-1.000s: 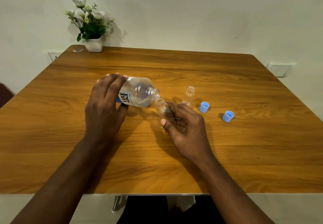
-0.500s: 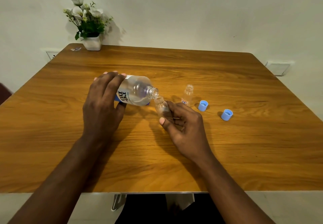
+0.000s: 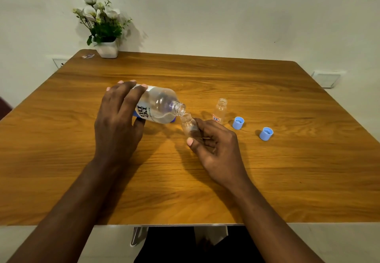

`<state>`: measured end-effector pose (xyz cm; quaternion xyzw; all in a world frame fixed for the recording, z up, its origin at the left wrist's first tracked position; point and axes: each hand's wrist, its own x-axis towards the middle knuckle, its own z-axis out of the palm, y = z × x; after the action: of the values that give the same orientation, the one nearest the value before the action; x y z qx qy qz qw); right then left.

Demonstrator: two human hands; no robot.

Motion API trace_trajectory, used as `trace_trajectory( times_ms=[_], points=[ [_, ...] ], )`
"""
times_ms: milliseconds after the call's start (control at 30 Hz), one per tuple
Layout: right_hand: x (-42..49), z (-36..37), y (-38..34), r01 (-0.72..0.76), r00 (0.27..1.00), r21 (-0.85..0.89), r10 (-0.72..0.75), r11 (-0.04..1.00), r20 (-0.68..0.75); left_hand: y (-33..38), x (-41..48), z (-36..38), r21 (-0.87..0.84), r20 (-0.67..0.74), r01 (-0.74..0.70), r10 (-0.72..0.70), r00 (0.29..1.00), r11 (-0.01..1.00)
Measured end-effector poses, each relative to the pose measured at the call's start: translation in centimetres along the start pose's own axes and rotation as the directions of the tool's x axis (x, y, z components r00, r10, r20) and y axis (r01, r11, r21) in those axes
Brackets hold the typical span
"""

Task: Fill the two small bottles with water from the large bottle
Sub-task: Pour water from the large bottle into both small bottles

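Observation:
My left hand [image 3: 118,123] grips the large clear bottle [image 3: 159,107], which lies tipped almost flat with its open mouth pointing right. The mouth sits just over the neck of a small clear bottle [image 3: 188,124], tilted and held by my right hand [image 3: 216,145] with thumb and fingers round its lower body. A little water pools in the low side of the large bottle. The second small bottle [image 3: 220,110], uncapped and with a red-lettered label, stands upright just right of my right hand.
Two blue caps [image 3: 238,122] [image 3: 266,133] lie open side up to the right of the standing bottle. A white pot of flowers [image 3: 107,48] stands at the far left corner of the wooden table [image 3: 267,180]. The near table edge runs below my forearms.
Both hands and the bottles hold nearly the same pose. The large bottle stays tipped at the small bottle's neck; only the camera shifted slightly.

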<state>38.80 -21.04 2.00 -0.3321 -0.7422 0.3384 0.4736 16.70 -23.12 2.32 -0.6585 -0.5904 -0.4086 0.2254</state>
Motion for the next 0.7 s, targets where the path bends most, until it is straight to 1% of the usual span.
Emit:
trace_trajectory(
  times_ms=[700],
  points=[
    [0.05,-0.08,-0.21,0.002,1.000,-0.013,-0.002,1.000,0.011,-0.04,0.08,-0.26,0.024,-0.016,-0.004,0.004,1.000,1.000]
  ],
)
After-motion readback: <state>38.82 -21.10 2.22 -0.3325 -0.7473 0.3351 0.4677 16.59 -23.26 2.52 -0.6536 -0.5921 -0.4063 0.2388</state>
